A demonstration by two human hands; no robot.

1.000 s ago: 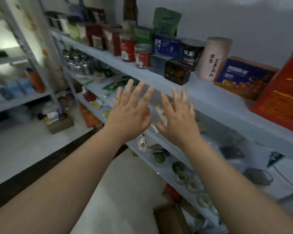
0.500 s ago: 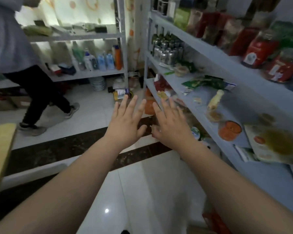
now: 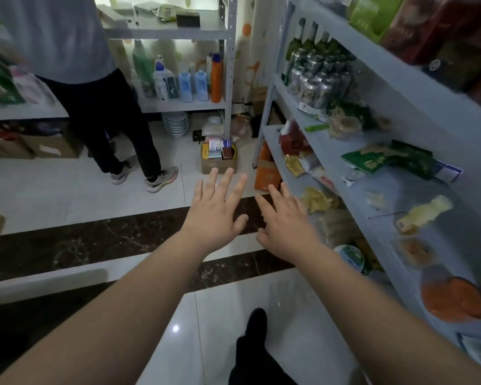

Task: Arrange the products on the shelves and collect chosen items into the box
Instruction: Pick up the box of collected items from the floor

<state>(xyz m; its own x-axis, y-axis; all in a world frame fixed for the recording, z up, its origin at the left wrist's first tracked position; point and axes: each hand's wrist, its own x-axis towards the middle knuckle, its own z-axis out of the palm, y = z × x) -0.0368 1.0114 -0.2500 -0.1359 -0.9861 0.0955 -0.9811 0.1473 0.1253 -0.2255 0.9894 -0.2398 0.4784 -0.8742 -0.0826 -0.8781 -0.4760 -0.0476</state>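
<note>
Box on flr beyond L hand fingers, apart.

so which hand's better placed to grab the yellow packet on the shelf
Right. The right hand is open and closest to the yellow packet; the left hand, also open, hangs farther out over the floor.

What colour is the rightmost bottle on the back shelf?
The bottle is orange; head view shows it.

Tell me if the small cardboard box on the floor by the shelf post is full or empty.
Full: packets and small cartons fill the cardboard box to its open top.
</note>
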